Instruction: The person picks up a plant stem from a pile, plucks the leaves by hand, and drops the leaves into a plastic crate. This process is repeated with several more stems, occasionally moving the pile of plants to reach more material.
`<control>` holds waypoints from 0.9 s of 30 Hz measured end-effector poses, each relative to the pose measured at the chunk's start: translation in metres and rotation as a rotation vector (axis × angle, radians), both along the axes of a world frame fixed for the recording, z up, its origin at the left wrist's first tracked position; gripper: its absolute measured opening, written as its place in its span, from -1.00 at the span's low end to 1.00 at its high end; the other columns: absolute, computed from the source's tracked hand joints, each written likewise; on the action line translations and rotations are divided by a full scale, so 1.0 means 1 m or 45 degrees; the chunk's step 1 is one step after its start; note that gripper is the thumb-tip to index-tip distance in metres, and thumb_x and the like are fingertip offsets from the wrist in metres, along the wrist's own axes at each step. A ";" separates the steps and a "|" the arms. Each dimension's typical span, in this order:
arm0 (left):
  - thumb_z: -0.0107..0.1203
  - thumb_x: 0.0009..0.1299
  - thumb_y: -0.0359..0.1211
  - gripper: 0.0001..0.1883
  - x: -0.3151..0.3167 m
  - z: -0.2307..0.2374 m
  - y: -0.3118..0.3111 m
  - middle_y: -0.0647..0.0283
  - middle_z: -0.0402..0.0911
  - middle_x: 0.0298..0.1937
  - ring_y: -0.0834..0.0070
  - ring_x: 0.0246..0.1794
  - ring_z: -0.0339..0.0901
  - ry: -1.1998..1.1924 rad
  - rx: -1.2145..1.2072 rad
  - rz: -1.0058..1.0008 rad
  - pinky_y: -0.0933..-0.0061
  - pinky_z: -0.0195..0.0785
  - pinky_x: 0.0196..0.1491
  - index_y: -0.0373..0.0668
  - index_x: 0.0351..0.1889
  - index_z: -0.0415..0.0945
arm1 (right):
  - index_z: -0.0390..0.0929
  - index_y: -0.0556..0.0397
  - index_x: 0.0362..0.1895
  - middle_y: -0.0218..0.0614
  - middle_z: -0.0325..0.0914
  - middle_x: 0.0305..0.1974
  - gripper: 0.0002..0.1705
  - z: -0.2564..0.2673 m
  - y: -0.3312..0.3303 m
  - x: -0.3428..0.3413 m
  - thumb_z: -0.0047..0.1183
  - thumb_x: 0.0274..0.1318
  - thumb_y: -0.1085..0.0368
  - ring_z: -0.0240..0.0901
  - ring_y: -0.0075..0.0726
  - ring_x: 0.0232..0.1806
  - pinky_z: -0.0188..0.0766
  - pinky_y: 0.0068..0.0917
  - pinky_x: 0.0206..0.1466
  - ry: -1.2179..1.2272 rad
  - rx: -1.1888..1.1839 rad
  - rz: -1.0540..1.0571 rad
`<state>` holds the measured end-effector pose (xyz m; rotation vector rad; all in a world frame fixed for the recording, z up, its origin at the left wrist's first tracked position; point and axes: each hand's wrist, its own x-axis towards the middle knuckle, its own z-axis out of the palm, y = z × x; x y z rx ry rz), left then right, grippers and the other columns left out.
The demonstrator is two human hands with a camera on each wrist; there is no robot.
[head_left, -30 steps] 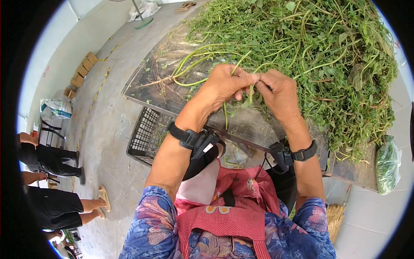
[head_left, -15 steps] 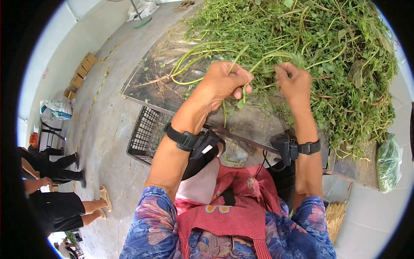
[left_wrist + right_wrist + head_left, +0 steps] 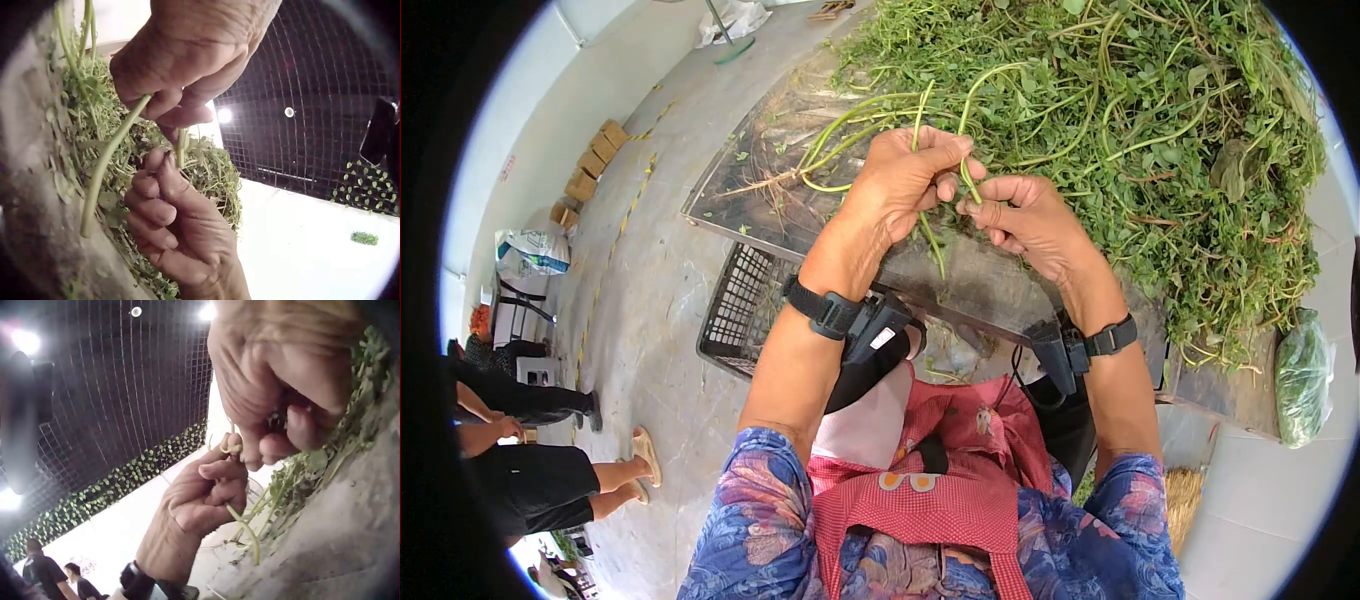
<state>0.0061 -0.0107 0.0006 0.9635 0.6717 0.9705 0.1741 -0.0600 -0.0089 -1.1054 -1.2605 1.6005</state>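
Centrally, one slender stem (image 3: 971,182) spans both hands, its upper length arching above the left hand (image 3: 905,180) and its lower end meeting the right hand (image 3: 1030,220). Left grip narrow, curled about this stem and a second stem (image 3: 933,245); right grip, thumb and fingers pinched together at the lower end. Both stems light green, slightly bent.
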 end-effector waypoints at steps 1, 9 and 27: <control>0.12 0.30 -0.40 -0.87 0.000 0.003 -0.002 0.15 0.58 -0.48 0.71 -0.73 0.34 0.018 0.003 0.009 0.81 0.15 -0.73 -0.27 -0.34 0.44 | 0.57 0.15 -0.25 -0.48 0.45 -0.53 -0.79 0.000 0.001 0.000 0.16 -0.02 0.35 0.22 -0.72 -0.63 0.06 -0.79 -0.69 -0.153 0.030 -0.064; 0.11 0.31 -0.39 -0.86 -0.003 0.008 -0.002 0.20 0.56 -0.47 0.75 -0.73 0.29 -0.042 -0.022 0.009 0.82 0.06 -0.77 -0.27 -0.31 0.43 | 0.49 0.21 -0.17 -0.29 0.53 -0.32 -0.79 0.001 0.005 0.013 0.00 0.14 0.34 0.38 -0.64 -0.59 0.07 -0.82 -0.70 0.282 0.055 -0.111; 0.07 0.33 -0.39 -0.87 -0.009 0.003 0.005 0.26 0.54 -0.44 0.81 -0.76 0.16 -0.310 -0.196 0.031 0.80 -0.09 -0.80 -0.27 -0.28 0.45 | 0.53 0.11 -0.28 -0.48 0.44 -0.59 -0.78 -0.013 0.000 -0.008 0.17 0.01 0.26 0.27 -0.72 -0.68 0.07 -0.81 -0.67 -0.016 0.086 0.138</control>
